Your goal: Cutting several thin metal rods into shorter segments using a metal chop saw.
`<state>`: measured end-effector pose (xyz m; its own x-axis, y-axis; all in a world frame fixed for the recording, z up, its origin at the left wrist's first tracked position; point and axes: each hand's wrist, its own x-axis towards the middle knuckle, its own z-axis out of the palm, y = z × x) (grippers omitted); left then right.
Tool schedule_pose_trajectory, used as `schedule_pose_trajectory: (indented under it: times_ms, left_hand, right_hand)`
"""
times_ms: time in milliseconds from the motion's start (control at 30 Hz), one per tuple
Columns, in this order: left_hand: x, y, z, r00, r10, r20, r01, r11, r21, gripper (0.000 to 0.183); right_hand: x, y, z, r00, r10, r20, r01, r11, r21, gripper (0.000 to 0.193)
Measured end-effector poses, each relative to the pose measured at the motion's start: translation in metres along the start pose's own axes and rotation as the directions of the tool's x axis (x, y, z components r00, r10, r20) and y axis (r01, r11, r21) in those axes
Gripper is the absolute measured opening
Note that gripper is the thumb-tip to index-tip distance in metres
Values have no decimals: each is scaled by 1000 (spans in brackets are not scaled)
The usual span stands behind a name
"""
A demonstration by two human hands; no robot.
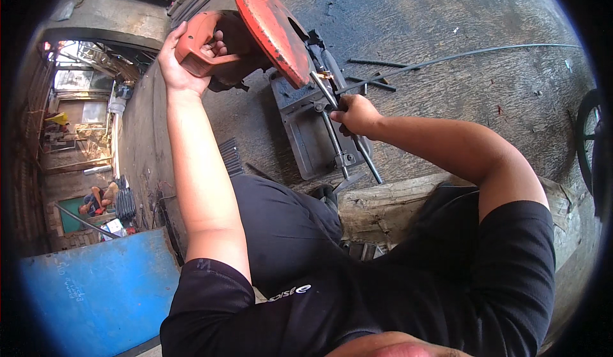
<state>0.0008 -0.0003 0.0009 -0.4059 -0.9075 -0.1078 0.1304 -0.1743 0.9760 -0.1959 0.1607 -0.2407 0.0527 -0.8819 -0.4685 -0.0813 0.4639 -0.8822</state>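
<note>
A cut-off saw with a scuffed red blade guard stands on the ground in front of me. My left hand is wrapped round its orange-red loop handle, fingers closed through the opening. The saw's grey metal base lies below the guard, with a clamp screw along it. My right hand is closed round a narrow metal bar. The bar's upper end reaches the guard's lower edge, beside a small orange bright spot. The guard hides the blade's contact with the bar, if any.
A long thin rod stretches right from the saw. Short dark bars lie beyond it. Several cut pieces sit left of the base. A wooden log is beneath me; a blue panel and another person are left.
</note>
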Motion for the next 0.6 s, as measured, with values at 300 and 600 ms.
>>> schedule_pose_trajectory:
  times_ms: [300, 600]
  left_hand:
    - [-1, 0, 2, 1000, -5, -29, 6, 1000, 10, 58]
    - [6, 2, -14, 1000, -13, 2, 13, 997, 73, 56]
  right_hand:
    - [0, 1, -1, 998, 12, 61, -20, 992, 122, 24]
    - [15, 13, -7, 995, 5, -98, -19, 990, -141, 35]
